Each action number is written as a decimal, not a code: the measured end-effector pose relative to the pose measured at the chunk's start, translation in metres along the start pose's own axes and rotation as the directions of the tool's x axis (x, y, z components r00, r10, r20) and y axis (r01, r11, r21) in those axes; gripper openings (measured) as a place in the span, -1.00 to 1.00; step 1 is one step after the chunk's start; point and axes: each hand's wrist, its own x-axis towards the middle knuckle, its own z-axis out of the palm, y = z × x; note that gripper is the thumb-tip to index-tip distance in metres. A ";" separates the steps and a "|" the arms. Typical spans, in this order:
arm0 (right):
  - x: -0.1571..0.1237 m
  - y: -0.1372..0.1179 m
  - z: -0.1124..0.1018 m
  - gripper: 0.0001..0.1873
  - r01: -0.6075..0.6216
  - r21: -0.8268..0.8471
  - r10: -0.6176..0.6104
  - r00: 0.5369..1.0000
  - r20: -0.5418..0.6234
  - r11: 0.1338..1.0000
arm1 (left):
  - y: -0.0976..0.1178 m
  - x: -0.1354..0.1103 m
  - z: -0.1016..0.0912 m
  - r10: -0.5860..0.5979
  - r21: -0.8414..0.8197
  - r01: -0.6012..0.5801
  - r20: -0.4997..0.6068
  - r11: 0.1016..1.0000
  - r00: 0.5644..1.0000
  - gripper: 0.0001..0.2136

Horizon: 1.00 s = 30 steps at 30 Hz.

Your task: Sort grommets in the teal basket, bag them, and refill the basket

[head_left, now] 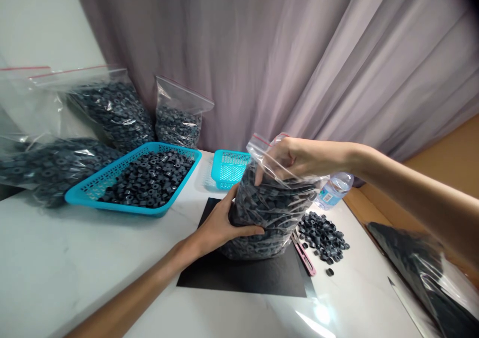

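Note:
A clear zip-lock bag [273, 218], packed with small dark grey ring-shaped pieces, stands slightly tilted on a black mat [243, 278]. My left hand [224, 223] is wrapped round its lower left side, thumb across the front. At the bag's mouth, my right hand [282, 158] is closed on the top, fingers bent downward and partly seen through the clear plastic. Whether those fingertips also hold any pieces is hidden. Just right of the bag lie a pink-handled tool [307, 260] and a loose pile of the dark pieces [324, 235].
A blue basket [84, 195] of dark pieces stands at left, with a smaller blue basket [224, 178] behind the mat. Filled bags [112, 113] lean at back left. A plastic bottle [335, 190] lies behind the pile. Dark plastic-wrapped material [422, 268] is at right.

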 end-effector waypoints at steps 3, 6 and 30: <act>0.000 -0.002 -0.003 -0.70 0.010 0.025 -0.012 0.997 0.082 1.000 | -0.001 0.000 0.000 0.014 0.012 -0.014 0.008 1.000 1.000 -0.05; -0.001 -0.004 -0.007 -0.76 -0.034 0.057 0.024 0.985 0.173 0.998 | -0.002 0.000 0.000 0.038 0.017 -0.038 0.013 0.999 0.999 -0.01; -0.046 0.007 -0.023 -0.73 -0.175 0.067 0.187 0.890 -0.415 0.982 | 0.003 -0.002 -0.002 0.003 0.059 -0.001 -0.023 0.998 1.000 -0.01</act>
